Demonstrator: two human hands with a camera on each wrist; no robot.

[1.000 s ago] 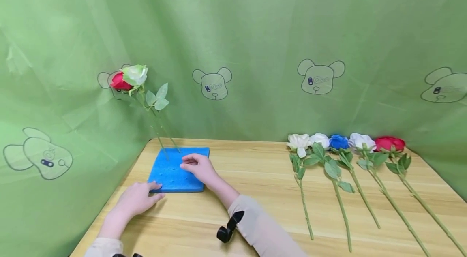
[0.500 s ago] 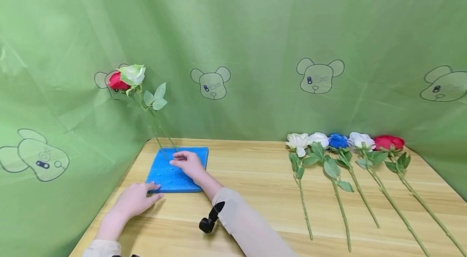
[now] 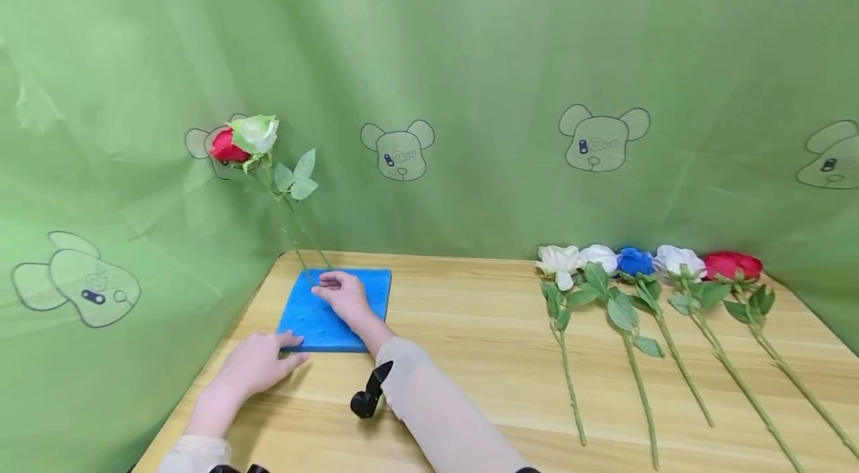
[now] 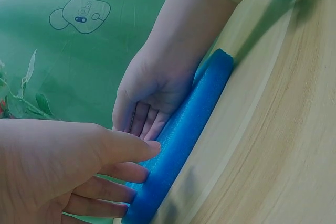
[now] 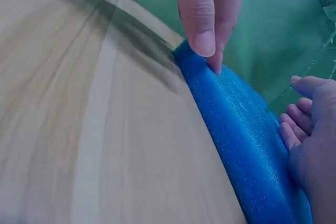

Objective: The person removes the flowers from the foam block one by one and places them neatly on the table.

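Observation:
A blue foam pad (image 3: 335, 327) lies at the table's left, two artificial roses standing in its far part. One bloom is red (image 3: 227, 147); a white rose with green-edged petals (image 3: 258, 134) overlaps it. My right hand (image 3: 347, 298) is over the pad, bent fingertips right at the base of the nearer stem (image 3: 302, 262). In the right wrist view its thumb (image 5: 310, 85) reaches to the stem, with a gap between thumb and fingers. My left hand (image 3: 253, 365) rests at the pad's near left corner, fingers extended onto its top and thumb by the front edge.
On the right of the table (image 3: 470, 324) several roses lie in a row, stems toward me: cream (image 3: 558, 262), white (image 3: 599, 258), blue (image 3: 634, 261), another white (image 3: 678, 261) and red (image 3: 733, 264). Green curtain (image 3: 470, 70) with bear faces hangs behind and at both sides.
My right hand has moved left across the pad to the stem's base. The left hand keeps its place at the corner, and both standing roses stay put.

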